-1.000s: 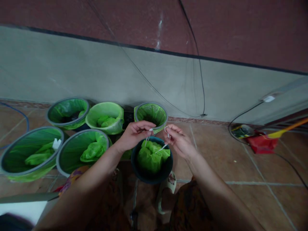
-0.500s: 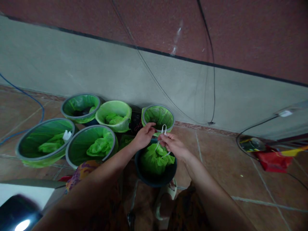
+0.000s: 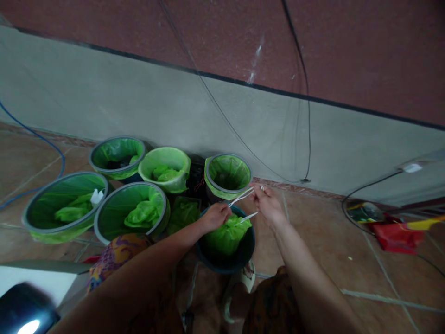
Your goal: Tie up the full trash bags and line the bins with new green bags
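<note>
A green plastic trash bag (image 3: 227,236), gathered at its top, sits inside a dark round bin (image 3: 225,266) in front of me. My right hand (image 3: 267,204) is closed on the white drawstring (image 3: 241,196) and holds it out to the right above the bin. At the bag's gathered neck, my left hand (image 3: 216,217) is closed, with its fingertips at the near end of the drawstring. One strand runs taut between the two hands; another runs from the bag to the right hand.
Behind stands a green-lined bin (image 3: 227,190) by the wall. Several more lined bins stand at left, among them a pale green one (image 3: 164,188) and a grey-rimmed one (image 3: 130,185). A black cable (image 3: 361,183) and a red object (image 3: 396,234) lie at right.
My right hand has moved right and slightly up, drawing the drawstring out. My left hand has come down from beside the rear bin to the bag's neck and closed.
</note>
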The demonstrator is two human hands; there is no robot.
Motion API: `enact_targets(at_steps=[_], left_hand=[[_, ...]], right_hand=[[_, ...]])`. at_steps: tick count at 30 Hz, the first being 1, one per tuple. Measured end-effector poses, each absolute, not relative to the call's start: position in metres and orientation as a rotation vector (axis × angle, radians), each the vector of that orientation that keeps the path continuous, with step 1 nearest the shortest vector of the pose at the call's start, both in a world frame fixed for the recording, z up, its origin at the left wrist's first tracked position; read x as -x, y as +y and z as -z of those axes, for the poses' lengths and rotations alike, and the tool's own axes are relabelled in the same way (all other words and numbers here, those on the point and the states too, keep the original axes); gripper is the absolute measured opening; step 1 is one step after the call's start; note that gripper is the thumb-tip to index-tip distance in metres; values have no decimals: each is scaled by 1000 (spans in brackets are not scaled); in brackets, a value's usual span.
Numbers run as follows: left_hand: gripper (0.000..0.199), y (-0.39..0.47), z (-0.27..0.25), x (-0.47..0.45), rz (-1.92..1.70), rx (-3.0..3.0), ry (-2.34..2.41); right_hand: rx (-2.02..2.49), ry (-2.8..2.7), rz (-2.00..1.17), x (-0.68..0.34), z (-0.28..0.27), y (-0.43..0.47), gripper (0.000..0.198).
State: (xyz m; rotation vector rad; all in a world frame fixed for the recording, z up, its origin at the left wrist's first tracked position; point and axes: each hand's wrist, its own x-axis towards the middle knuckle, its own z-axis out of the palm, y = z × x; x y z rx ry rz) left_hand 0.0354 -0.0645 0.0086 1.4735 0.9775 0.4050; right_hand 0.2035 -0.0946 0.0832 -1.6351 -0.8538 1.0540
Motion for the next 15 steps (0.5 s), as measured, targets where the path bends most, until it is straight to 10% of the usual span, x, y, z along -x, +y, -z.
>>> enact_targets(at_steps=[15], left_hand=[[22,-76,-28,-41,-146,-1706,441]], right_hand=[[1258,-809,-1268,-168,-90,-87,48]])
